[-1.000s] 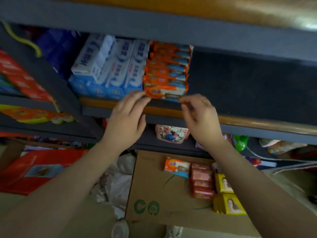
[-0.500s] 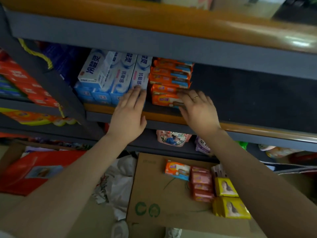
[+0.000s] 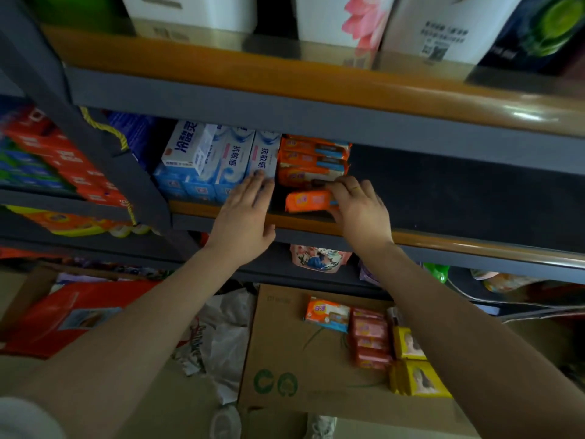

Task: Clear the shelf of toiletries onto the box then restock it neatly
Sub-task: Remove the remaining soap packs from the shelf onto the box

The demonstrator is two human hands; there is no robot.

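Observation:
On the dark shelf (image 3: 443, 198) stands a stack of orange soap packs (image 3: 311, 160) beside blue-and-white toothpaste boxes (image 3: 221, 160). My right hand (image 3: 361, 210) grips one orange soap pack (image 3: 308, 201) lying loose at the shelf's front edge, below the stack. My left hand (image 3: 243, 213) lies flat with straight fingers, its fingertips touching the rightmost toothpaste box. Below, a cardboard box (image 3: 285, 359) carries an orange soap pack (image 3: 327, 313), several pink-red soap bars (image 3: 370, 340) and two yellow soap boxes (image 3: 414, 362).
White and dark packages (image 3: 348, 23) stand on the shelf above. Red and orange goods (image 3: 57, 163) fill the shelving at left. A red carton (image 3: 63, 318) and crumpled white bags (image 3: 221, 337) lie on the floor. More packets (image 3: 316, 258) sit on the lower shelf.
My right hand has pulled one orange soap pack forward off the stack's bottom to the shelf edge. My left hand slid further in onto the toothpaste boxes. The view tilted upward.

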